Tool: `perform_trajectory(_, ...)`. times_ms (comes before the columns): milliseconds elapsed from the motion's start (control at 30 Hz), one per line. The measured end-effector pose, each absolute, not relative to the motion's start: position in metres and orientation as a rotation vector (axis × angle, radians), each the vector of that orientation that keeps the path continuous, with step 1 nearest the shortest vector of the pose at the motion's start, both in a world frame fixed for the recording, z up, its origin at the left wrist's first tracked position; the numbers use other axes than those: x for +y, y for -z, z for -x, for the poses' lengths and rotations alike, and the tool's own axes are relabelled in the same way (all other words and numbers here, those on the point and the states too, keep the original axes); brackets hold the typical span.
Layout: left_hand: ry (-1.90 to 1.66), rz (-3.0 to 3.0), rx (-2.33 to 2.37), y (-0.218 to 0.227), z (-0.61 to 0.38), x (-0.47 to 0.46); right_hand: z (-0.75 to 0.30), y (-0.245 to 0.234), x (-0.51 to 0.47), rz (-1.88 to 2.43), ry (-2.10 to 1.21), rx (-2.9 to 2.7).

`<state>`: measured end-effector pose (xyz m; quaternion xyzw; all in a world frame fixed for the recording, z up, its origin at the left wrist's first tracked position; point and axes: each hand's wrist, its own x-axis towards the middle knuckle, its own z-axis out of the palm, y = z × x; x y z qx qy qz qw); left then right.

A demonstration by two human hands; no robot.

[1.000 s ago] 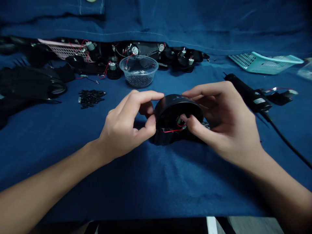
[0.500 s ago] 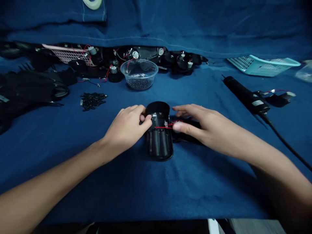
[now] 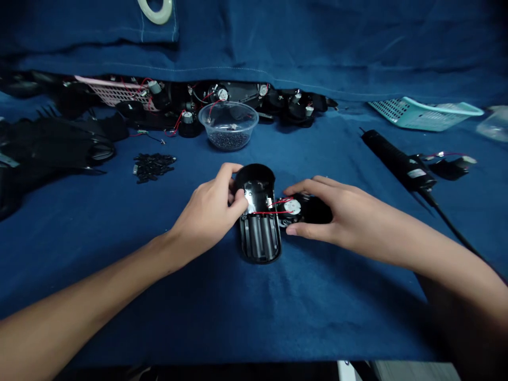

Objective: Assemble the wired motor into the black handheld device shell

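Pinched between the thumb and curled fingers of the left hand (image 3: pixel 206 211), the upper left rim of the black housing (image 3: pixel 260 233) is gripped firmly. The housing is laid open side up on the blue cloth (image 3: pixel 254 307), with its ribbed battery bays turned toward the person. Just to the right of the housing, a black motor unit (image 3: pixel 313 210) with a silver disc is enclosed by the right hand (image 3: pixel 333 214), the thumb below it and the fingers curved over its top. Thin red wires (image 3: pixel 270 212) are run from the housing across to the motor unit. Behind the housing, a clear bowl (image 3: pixel 229 125) of small dark pellets is placed. To the rear left of the housing, a heap of small black parts (image 3: pixel 153 164) is spread on the cloth. Well to the right of the housing, a black corded tool (image 3: pixel 397 156) is laid, and a teal basket (image 3: pixel 424 112) is set farther back on the same side. Behind the bowl, a row of wired black assemblies (image 3: pixel 293 100) is lined up.
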<state>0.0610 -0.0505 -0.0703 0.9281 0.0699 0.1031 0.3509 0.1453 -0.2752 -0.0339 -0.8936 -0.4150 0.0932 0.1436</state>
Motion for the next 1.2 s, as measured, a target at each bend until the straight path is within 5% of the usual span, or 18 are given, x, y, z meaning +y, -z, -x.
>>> perform_trajectory(200,-0.286,-2.247,0.214,0.073,-0.063,-0.049,-0.152,0.041,-0.273,2.576,0.042,-1.055)
perform_trajectory(1200,-0.145,-2.163,0.312,0.067,-0.067,-0.043,-0.169,0.046,-0.267,2.357,-0.282,-0.414)
